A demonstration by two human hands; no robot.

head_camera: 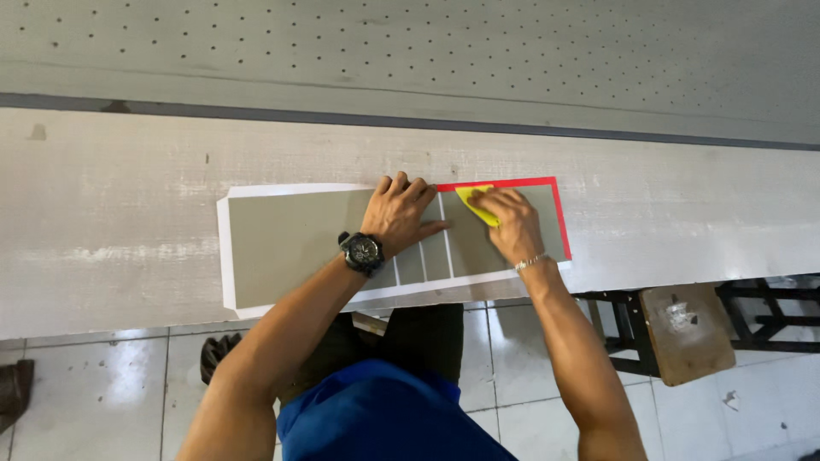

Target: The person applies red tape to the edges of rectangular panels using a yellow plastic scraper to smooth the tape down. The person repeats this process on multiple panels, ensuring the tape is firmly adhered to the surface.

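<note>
Sheet: a long grey-green rectangle with a white border lies flat on my pale workbench, its right end edged in red.
Left hand: my left hand presses flat on the sheet, fingers spread, gripping nothing.
Right hand: my right hand curls around a yellow scraper, pushing it onto the sheet's red-edged end.
Stripes: thin white lines cross the sheet between my hands.

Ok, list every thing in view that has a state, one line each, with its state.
Grey sheet: lying flat on the white worktable, red border at its right end.
Left hand: pressed flat on the sheet, fingers spread.
Right hand: gripping the yellow squeegee.
Yellow squeegee: held against the sheet.
Wooden stool: upright on the floor.
</note>
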